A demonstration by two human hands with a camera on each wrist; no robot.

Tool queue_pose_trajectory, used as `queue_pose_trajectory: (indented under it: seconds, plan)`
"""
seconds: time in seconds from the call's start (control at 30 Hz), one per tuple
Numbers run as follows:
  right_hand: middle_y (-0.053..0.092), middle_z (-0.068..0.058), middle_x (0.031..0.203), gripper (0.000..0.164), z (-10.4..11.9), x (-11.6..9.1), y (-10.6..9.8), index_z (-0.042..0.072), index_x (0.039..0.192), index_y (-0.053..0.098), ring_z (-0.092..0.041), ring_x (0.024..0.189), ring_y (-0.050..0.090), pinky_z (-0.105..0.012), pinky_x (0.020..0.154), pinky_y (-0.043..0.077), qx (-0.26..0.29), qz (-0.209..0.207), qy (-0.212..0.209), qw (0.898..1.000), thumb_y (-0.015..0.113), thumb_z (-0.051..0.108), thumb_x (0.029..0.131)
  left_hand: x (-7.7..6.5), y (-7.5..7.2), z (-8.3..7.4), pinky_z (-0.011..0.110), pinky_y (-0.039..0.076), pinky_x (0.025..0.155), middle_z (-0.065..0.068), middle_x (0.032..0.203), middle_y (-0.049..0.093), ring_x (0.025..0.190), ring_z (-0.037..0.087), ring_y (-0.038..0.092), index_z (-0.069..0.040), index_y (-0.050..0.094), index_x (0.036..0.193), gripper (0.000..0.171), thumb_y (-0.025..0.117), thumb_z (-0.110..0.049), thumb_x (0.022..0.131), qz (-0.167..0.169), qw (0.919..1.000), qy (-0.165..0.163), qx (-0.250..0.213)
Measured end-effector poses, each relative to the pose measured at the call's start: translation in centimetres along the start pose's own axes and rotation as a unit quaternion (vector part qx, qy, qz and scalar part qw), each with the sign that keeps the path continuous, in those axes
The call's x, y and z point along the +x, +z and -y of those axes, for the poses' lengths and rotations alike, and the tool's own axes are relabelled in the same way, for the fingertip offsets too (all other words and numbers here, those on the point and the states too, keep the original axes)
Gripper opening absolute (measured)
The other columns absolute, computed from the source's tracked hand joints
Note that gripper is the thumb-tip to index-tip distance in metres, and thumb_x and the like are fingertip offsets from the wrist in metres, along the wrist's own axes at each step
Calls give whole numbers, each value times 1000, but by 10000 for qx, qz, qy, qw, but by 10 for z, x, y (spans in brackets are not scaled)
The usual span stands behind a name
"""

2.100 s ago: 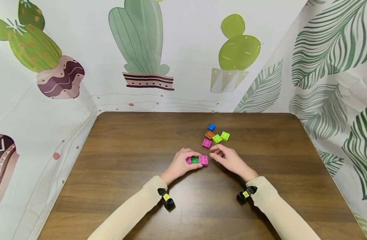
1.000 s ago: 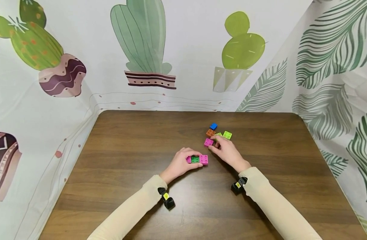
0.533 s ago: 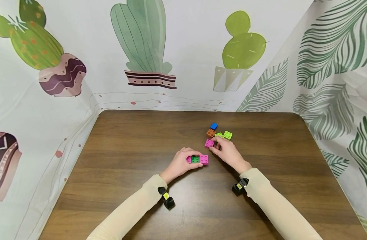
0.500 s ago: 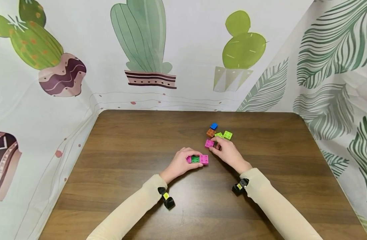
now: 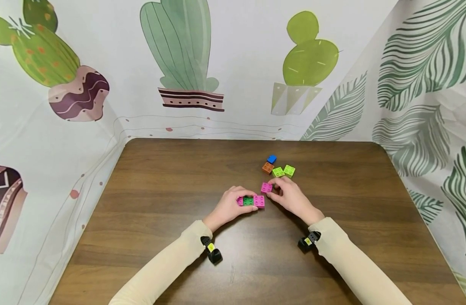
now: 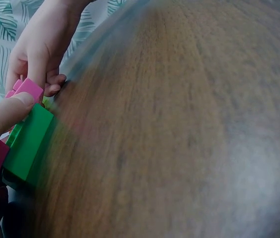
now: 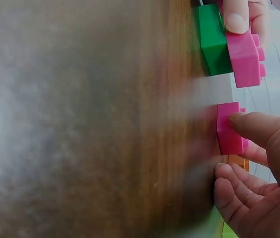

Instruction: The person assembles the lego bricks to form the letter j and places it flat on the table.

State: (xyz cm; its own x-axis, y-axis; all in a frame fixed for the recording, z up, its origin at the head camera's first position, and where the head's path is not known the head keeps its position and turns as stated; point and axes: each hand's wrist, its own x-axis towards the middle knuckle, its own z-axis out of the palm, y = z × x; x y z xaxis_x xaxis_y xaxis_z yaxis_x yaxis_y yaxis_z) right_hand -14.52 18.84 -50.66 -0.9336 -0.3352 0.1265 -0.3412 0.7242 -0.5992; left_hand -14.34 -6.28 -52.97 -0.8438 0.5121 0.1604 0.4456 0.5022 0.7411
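Observation:
In the head view, my left hand (image 5: 226,206) grips a joined row of toy building bricks: a green brick (image 5: 248,201) between a pink end brick (image 5: 259,201) and another pink one partly covered by the fingers. The right wrist view shows that end brick (image 7: 245,59) seated higher than the green brick (image 7: 212,42) and jutting past it. Thumb and index finger of my right hand (image 5: 294,201) pinch a separate pink four-stud brick (image 5: 266,187). It lies just beyond the row's right end, with a small gap between them.
Behind my right hand, two lime bricks (image 5: 289,170), an orange-brown brick (image 5: 268,168) and a blue brick (image 5: 271,159) sit close together on the wooden table (image 5: 172,169). A patterned cloth backdrop (image 5: 248,114) rises along the table's back edge.
My right hand, holding nothing at first, reached the loose pink brick, took hold of it and drew it away from the other loose bricks toward the row. The left hand keeps its grip in place.

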Motion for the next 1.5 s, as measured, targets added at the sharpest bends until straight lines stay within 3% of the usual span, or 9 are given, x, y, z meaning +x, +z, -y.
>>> queue_pose_trajectory:
  seconds: [0.53,0.93,1.5]
  plan:
    - [65,-10,99,27,6,-17,-6,5,115,69,-15,75,57,-28,65,49,208,63,-70,9997,81,14,92,0,1,2,34,49,87,-1,107,71,101,16,60,-18,78,120,40,89,-32,84,-28,10000,25,-38]
    - [65,-10,100,29,19,-24,-21,4,117,68,-15,75,57,-26,63,49,243,-100,-201,9995,80,14,93,0,2,2,30,48,84,-3,104,71,98,15,59,-19,78,119,40,90,-32,82,-137,9998,111,34]
    - [65,-9,100,27,28,-28,-25,7,117,68,-10,74,55,-25,59,48,407,-12,-336,9986,79,16,94,0,2,1,31,47,82,-3,103,71,96,14,58,-19,79,118,39,91,-31,82,-139,9998,162,22]
